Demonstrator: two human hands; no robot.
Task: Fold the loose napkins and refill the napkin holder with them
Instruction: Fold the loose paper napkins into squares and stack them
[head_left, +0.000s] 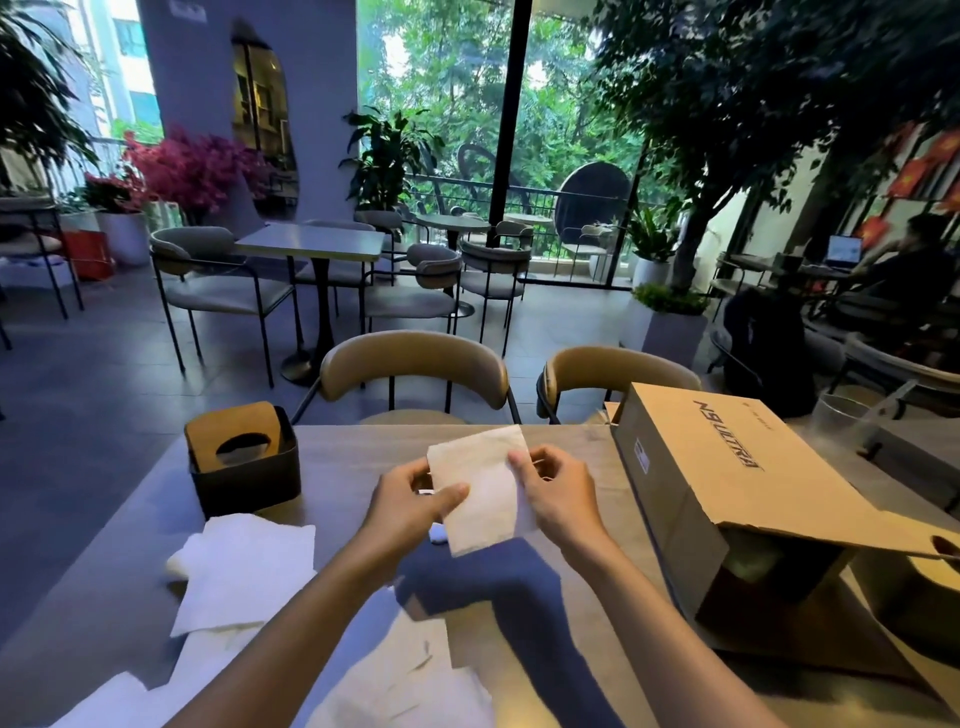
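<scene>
Both hands — left (410, 499), right (556, 493) — pinch one napkin (480, 488) upright above the table; holder (244, 460) sits off left, nearer the left hand.

A café: several small grey square tables (311, 243) ringed by padded metal-legged chairs (210, 283), potted green plants (387, 166), a railed balcony terrace (519, 208) beyond glass.
</scene>
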